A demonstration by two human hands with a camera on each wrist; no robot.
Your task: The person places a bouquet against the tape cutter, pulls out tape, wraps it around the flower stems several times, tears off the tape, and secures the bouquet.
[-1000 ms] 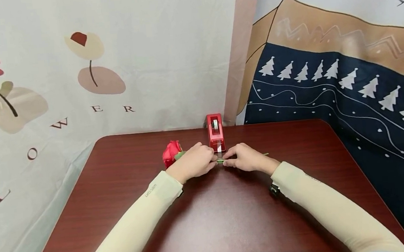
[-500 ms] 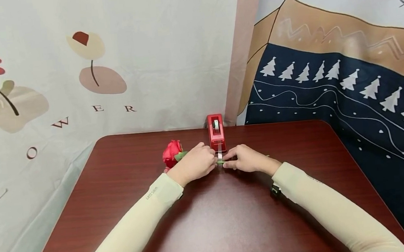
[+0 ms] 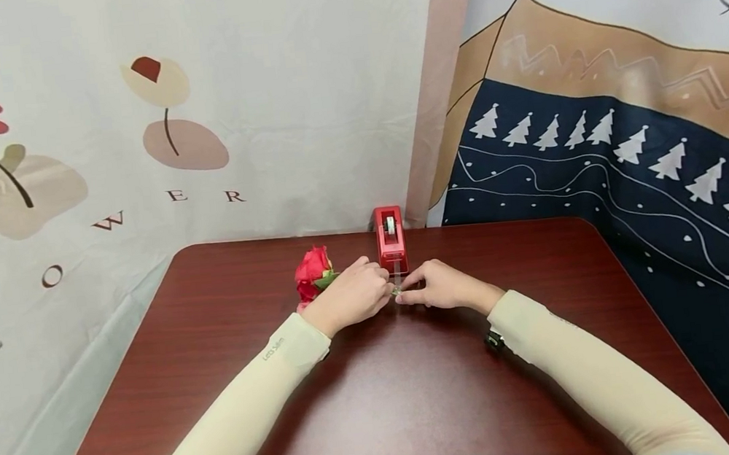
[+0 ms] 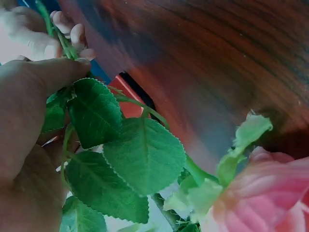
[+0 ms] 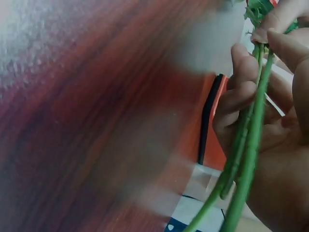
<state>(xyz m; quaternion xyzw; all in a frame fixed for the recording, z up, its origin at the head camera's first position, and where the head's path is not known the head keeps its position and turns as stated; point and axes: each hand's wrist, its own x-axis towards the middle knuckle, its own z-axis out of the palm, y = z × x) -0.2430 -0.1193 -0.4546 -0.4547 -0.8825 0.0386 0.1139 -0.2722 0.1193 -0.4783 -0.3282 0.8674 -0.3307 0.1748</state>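
My left hand [image 3: 357, 290] grips the green stems of artificial roses just below their leaves [image 4: 145, 154]. A red rose [image 3: 312, 265] sticks out to its left, and a pink rose [image 4: 260, 198] fills the lower right of the left wrist view. Close by on the right, my right hand [image 3: 442, 284] pinches the same stems [image 5: 253, 140] between thumb and fingers. Between the hands, a strip of clear tape [image 3: 397, 272] runs from the red tape dispenser [image 3: 391, 243] down to the stems. Fingers hide the spot where tape meets stem.
The dispenser stands near the far edge of the dark red-brown table [image 3: 381, 402], directly beyond my hands. Behind the table hang a pale printed curtain [image 3: 293, 102] and a navy cloth with white trees [image 3: 550, 166].
The red rose has turned and risen slightly. My right fingertips have shifted a little left toward the left hand, and less green stem shows between them. The dispenser has stayed put.
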